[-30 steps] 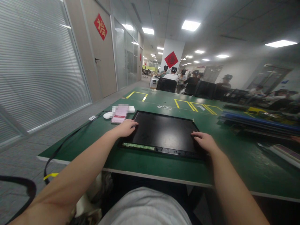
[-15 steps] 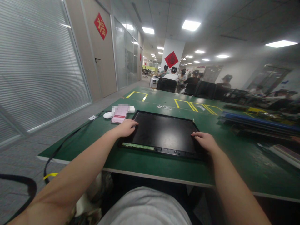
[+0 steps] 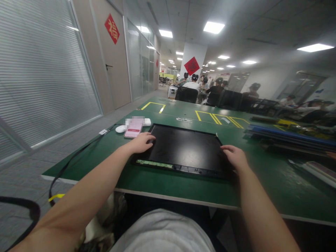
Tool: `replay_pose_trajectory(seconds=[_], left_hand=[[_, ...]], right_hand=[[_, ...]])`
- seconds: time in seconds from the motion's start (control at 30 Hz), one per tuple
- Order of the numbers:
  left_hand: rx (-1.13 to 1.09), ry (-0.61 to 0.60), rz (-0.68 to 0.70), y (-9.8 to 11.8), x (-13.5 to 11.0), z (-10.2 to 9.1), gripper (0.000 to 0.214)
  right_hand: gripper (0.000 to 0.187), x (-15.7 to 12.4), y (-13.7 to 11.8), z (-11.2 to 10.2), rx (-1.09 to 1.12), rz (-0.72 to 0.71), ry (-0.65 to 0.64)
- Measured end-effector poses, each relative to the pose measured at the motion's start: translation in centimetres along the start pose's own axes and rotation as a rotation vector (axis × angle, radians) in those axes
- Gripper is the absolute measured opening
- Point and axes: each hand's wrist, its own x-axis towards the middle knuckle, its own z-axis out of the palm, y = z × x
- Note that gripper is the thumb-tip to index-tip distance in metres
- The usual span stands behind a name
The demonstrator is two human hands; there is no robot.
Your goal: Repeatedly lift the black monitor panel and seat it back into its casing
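Observation:
A flat black display panel (image 3: 181, 145) in a dark frame lies face up in front of me. A narrow green circuit board (image 3: 154, 164) runs along the left part of its near edge. My left hand (image 3: 144, 142) rests over the panel's left edge, thumb and fingers slightly apart on its surface. At the right edge is my right hand (image 3: 234, 155), its fingers stretched toward the panel's rim; whether the fingertips touch it I cannot tell. The lower fingers of that hand are hidden.
A pink-screened phone (image 3: 133, 130) and a white computer mouse (image 3: 120, 129) lie left of the panel on the green table (image 3: 168, 190). Stacked flat panels (image 3: 288, 134) occupy the right side. A black strap (image 3: 70, 162) crosses the left edge. Several people sit farther back.
My right hand has shifted a little to the right, from over the panel's surface to its right edge. My left hand and the panel stay nearly where they were.

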Motion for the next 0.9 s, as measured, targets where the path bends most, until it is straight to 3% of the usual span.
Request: replay_pose_trajectory(seconds=[0.27, 0.4, 0.7, 0.9], left_hand=[[-0.062, -0.012, 0.045, 0.2, -0.6, -0.7, 0.057], [-0.119, -0.099, 0.106, 0.3, -1.2, -1.8, 0.065], [-0.223, -0.257, 0.232, -0.4, -1.7, -2.4, 0.082], [-0.237, -0.264, 0.271, -0.5, -1.7, -2.6, 0.084]], right_hand=[[0.041, 1.1, 1.6, 1.1, -0.138, -0.09, -0.079], [0.041, 0.9, 1.3, 1.1, -0.178, -0.095, -0.109], [0.044, 0.6, 0.7, 0.8, -0.221, 0.019, -0.121], [0.049, 0.7, 1.1, 0.8, -0.169, 0.083, -0.117]])
